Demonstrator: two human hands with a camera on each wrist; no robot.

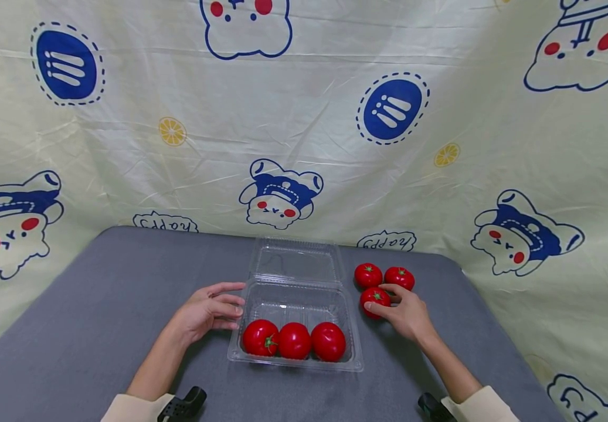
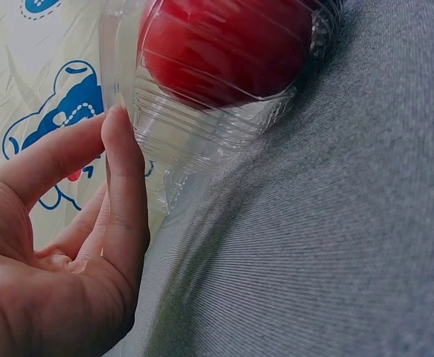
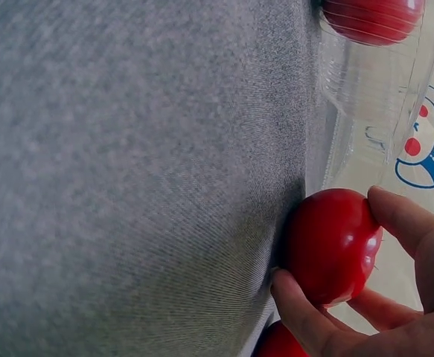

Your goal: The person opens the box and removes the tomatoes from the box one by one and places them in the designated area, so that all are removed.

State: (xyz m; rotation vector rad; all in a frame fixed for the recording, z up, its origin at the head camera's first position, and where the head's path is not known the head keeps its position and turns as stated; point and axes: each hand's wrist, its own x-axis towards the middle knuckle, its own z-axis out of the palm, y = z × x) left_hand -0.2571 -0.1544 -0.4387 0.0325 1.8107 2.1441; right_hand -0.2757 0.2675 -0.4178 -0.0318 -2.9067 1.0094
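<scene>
A clear plastic clamshell box [image 1: 293, 305] stands open in the middle of the grey table, its lid [image 1: 295, 261] lying back. Three red tomatoes [image 1: 294, 340] sit in a row along its near side. My left hand [image 1: 214, 308] rests against the box's left wall with relaxed fingers; in the left wrist view the thumb [image 2: 123, 178] touches the ribbed wall [image 2: 194, 134], with a tomato [image 2: 224, 44] behind it. My right hand [image 1: 390, 302] grips a tomato [image 1: 373, 296] right of the box, thumb and fingers [image 3: 410, 223] curled round the tomato [image 3: 330, 245] on the cloth.
Two more tomatoes [image 1: 368, 274] [image 1: 400, 277] lie just behind the gripped one. The grey cloth [image 1: 98, 305] covers the table; its far edge meets a cream curtain [image 1: 304, 146] with cartoon prints. Black wrist mounts [image 1: 182, 404] show at the bottom edge.
</scene>
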